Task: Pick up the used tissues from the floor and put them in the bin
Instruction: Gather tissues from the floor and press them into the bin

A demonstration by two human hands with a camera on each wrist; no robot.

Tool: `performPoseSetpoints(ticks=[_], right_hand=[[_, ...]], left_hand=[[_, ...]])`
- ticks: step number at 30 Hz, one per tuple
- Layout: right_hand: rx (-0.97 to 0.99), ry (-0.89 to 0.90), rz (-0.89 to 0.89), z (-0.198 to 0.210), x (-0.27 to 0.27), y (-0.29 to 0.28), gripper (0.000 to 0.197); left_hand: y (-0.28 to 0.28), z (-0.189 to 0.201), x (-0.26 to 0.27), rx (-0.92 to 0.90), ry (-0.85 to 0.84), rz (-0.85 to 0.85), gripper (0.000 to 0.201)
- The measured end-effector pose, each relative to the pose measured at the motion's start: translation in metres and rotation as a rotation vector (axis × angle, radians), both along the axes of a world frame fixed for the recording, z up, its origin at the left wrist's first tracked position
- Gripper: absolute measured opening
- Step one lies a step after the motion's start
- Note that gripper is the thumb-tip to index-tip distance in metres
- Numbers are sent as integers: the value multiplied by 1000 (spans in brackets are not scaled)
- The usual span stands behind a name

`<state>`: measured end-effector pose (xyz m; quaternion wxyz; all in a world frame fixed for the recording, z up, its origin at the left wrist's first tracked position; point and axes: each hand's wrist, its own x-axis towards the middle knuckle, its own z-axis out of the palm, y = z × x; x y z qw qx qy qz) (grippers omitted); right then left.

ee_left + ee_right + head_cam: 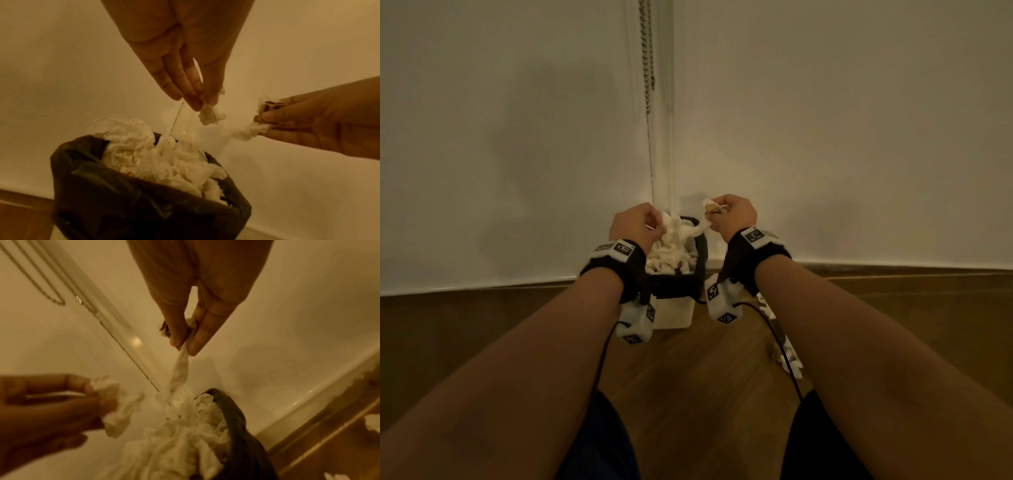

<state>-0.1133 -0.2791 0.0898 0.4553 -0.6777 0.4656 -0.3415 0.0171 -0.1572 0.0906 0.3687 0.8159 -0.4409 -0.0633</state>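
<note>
Up close, at about nine o'clock from the bin (676, 284), the person's left hand (635, 224) hangs above the rim with its fingers (185, 91) pointing down, pinching a small crumpled tissue (211, 113) at the fingertips. That wad dangles free over the heap below (it touches nothing but the fingers).

At the centre stands the bin, a pale container lined with a dark bag (127, 204) whose edge is folded over the rim. It sits on the wooden floor (688, 370) against the white wall (517, 154), and a mound of white tissues (164, 162) rises above its top. A bead chain (647, 61) hangs down the wall at twelve o'clock from the bin.

At about two o'clock from the bin, the right hand (734, 214) is closed in a pinch on a second tissue (180, 368), held between thumb and fingers. This one is drawn out into a twisted strand that runs down from the fingertips to the pile in the bin; whether it is joined to the pile or only resting on it cannot be told. A brownish stained bit (271, 105) shows at the gripped end.

Farther right, at four o'clock from the bin, more white tissues (789, 359) lie on the floor near the skirting, partly hidden by the right forearm.
</note>
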Motion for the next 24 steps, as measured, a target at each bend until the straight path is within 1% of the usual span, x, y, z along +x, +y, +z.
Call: performPoseSetpoints(ticks=[2,4,7,8,10,11,13,15,18,20,22,24], right_hand=[[-81,115,14,-8,6,-5,9],[-156,205,20,-16,10,-9,12],[-170,218,-10,-30,16,-12,13],[-160,218,-21,-35,19,-13,12],[-136,237,-23,-40,25,-15,4],[-131,265,-13,-42,28,-16,4],[-140,334,26,-48,34,-19,14],[-181,419,89,-54,39,-19,21],[-247,521,207,-63,48,-15,27],[-312,589,291,-68,55,-14,33],[-410,726,354,-72,59,-14,32],[-536,903,368,-76,59,-17,29]], left_hand=[[-5,-7,2,6,-11,-9,12],[-11,-12,1,-7,-3,-17,14],[-22,-20,-4,2,20,-59,15],[-26,-22,-6,30,17,-82,13],[-35,-27,-9,98,-15,-108,4],[-39,-30,-9,122,-32,-112,4],[-46,-36,-9,179,-54,-118,13],[-49,-41,-7,263,-75,-142,19],[-51,-49,-4,389,-128,-177,22],[-52,-52,-3,441,-187,-189,24],[-53,-53,-2,485,-254,-219,25],[-53,-56,-3,547,-286,-252,29]])
